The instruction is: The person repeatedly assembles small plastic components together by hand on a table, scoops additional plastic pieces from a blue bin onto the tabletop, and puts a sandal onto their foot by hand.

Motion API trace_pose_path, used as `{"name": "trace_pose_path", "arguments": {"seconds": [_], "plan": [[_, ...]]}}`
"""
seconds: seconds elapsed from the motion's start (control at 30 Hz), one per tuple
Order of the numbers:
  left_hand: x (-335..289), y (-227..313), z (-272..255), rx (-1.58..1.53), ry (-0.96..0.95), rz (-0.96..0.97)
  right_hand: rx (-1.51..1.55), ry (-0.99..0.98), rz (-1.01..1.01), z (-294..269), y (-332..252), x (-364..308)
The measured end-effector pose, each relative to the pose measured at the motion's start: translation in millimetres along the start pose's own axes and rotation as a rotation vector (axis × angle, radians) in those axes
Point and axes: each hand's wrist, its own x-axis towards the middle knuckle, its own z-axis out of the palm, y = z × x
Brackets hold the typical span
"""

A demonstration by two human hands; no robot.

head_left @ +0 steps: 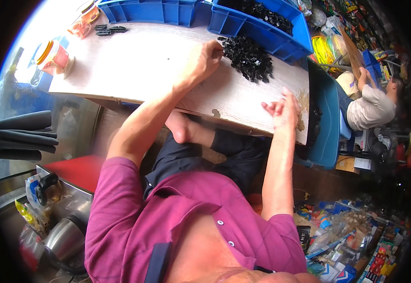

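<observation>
A heap of small, glossy black pieces (249, 59), which look like plastic parts, lies loose on the pale tabletop (135, 61). My left hand (206, 57) is at the heap's left edge, its fingers curled together against the nearest pieces. Whatever those fingers hold is hidden. Over the table's right end hovers my right hand (284, 112), its index finger stretched out and the others loosely bent, with nothing seen in it. A few longer black pieces (110, 30) sit together at the far left of the table.
Behind the heap stands a blue crate (262, 35) of black pieces, with another blue crate (149, 13) left of it. A jar (53, 57) is at the left. A teal bin (325, 127) adjoins the table's right end. A person (370, 108) sits beyond.
</observation>
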Motion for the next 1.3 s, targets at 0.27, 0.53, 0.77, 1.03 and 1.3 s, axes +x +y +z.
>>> {"name": "trace_pose_path", "arguments": {"seconds": [0.27,0.53,0.77,1.03,1.3], "plan": [[-32,55,-4,-1.138,-0.407,-0.667,-0.217,-0.442,0.06,58,21,-18],[-60,72,-2,-1.238,-0.2,-0.645,-0.272,-0.396,-0.088,60,37,-15],[-67,65,-6,-1.222,-0.093,-0.64,-0.311,-0.457,-0.062,73,36,-25],[-62,14,-54,-0.277,0.077,-0.133,-0.241,-0.536,-0.06,80,46,-29],[25,-158,-255,0.991,0.316,-0.171,-0.179,-0.483,-0.028,80,48,-33]]}}
